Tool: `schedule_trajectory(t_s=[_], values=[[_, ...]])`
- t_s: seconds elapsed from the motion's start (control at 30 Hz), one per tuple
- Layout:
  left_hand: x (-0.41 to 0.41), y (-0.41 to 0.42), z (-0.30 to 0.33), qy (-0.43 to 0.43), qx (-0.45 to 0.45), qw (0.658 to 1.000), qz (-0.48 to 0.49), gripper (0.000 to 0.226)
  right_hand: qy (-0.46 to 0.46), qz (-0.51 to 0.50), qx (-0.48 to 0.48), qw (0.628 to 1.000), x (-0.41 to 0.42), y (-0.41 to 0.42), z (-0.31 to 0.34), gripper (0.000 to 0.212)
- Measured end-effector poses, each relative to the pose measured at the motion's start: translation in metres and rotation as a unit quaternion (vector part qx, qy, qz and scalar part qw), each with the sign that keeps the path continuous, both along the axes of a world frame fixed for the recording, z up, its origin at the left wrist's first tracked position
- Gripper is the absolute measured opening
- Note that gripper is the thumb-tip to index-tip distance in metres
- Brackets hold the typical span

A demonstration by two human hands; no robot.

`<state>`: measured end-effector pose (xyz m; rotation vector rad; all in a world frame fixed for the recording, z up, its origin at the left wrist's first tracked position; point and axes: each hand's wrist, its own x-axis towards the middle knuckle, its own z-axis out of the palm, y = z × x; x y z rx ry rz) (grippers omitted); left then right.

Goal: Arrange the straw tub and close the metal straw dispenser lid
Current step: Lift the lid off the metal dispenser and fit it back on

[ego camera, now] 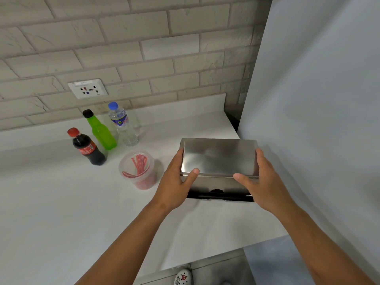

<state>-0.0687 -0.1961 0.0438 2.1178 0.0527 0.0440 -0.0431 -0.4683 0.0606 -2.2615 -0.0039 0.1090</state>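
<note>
Brushed-steel rectangular straw dispenser (219, 159) at the counter's right, long axis running left–right, its flat metal lid (218, 156) seated or nearly so. Left hand (174, 182) and right hand (261, 182) clasp its ends, thumbs on the lid's near edge. Clear round tub of red straws (137, 169) stands just left, nearer the left hand.

I see three bottles standing upright on the white counter (51, 202), well to the left of the grip and further back: a cola bottle (87, 148) with a red cap, a green bottle (100, 131) with a black cap, and a clear water bottle (123, 124) with a blue cap. Behind them, a wall socket (88, 88) is set in the brick-pattern wall (144, 38). Below and toward me from the grip, past the counter edge, a patterned white shoe (183, 277) shows on the floor.
</note>
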Motion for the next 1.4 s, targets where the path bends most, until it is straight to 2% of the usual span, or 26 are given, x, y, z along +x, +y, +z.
schedule_trajectory(t_s=[0.33, 0.7, 0.97, 1.4], values=[[0.027, 0.000, -0.004, -0.012, -0.044, 0.998, 0.035, 0.086, -0.010, 0.037, 0.018, 0.999, 0.051, 0.000, -0.009, 0.104], [0.087, 0.006, -0.006, -0.029, -0.043, 0.994, 0.094, 0.086, -0.006, 0.086, 0.043, 0.995, 0.136, 0.015, -0.011, 0.103], [0.131, 0.015, -0.001, -0.032, -0.037, 0.994, 0.099, 0.085, 0.003, 0.103, 0.062, 0.993, 0.191, 0.029, -0.011, 0.105], [0.192, 0.026, 0.005, -0.002, -0.039, 0.993, 0.109, 0.087, 0.016, 0.108, 0.035, 0.993, 0.258, 0.041, -0.008, 0.108]])
